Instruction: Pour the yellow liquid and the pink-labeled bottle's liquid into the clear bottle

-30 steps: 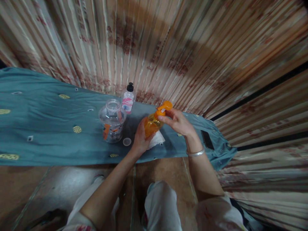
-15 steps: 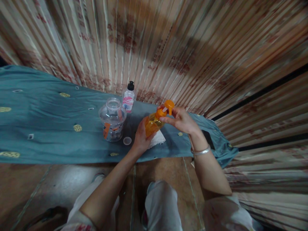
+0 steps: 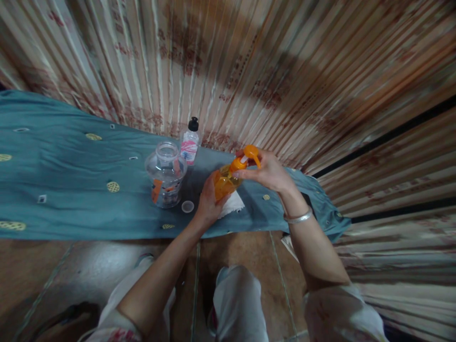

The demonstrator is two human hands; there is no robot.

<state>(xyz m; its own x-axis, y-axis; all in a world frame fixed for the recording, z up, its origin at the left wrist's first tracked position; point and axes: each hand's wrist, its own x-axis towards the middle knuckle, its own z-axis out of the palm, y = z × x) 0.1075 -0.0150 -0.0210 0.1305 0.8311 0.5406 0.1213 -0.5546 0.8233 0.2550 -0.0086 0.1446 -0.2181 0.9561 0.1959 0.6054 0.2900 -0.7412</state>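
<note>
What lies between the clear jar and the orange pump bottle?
In the head view, only bare teal cloth separates clear jar and orange pump bottle; a small cap lies just nearer.

left of the clear jar (image 3: 166,175) the teal cloth (image 3: 71,190) lies open. jar, small cap (image 3: 187,206) and black-capped bottle (image 3: 190,141) crowd the hands' left; the curtain (image 3: 249,71) closes the far side; a dark phone (image 3: 309,202) lies right.

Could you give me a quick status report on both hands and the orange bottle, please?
Left hand grips orange bottle, tilted. Right hand pinches its pump head. Clear jar beside, apart.
</note>
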